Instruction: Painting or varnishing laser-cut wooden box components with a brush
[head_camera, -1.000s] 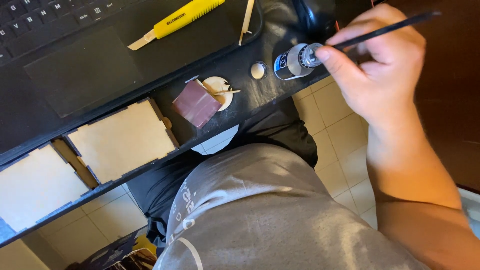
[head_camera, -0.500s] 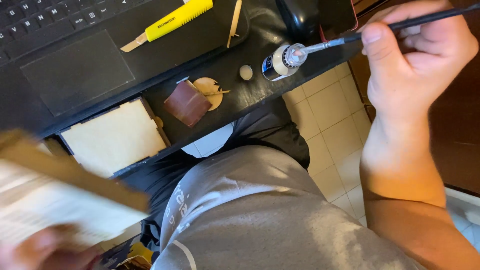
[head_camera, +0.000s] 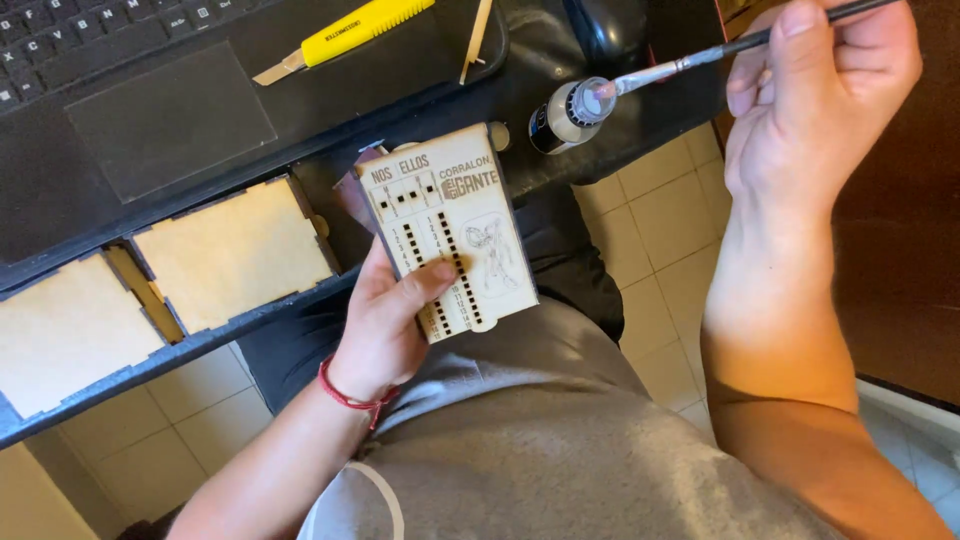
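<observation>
**Brush at the bottle, wooden panel held ready**

My left hand grips a pale wooden panel from below, thumb pressed across its face and fingers behind it; I hold it over my lap, tilted toward me, its top edge just reaching the bench, so the engraved face with its rows of small square holes stays in view; a red cord sits around that wrist.

My right hand is closed around a thin paintbrush, pinched like a pen; its pale bristles rest at the open mouth of a small paint bottle that stands on the dark bench near its edge, close enough that the brush reaches it without my arm stretching.

Further back on the bench lie a yellow utility knife and a thin wooden stick, both on a black laptop; to the left, two shallow wooden boxes sit side by side at the bench edge, open faces up, well apart from the wet brush; below everything are my grey shirt and the tiled floor.
</observation>
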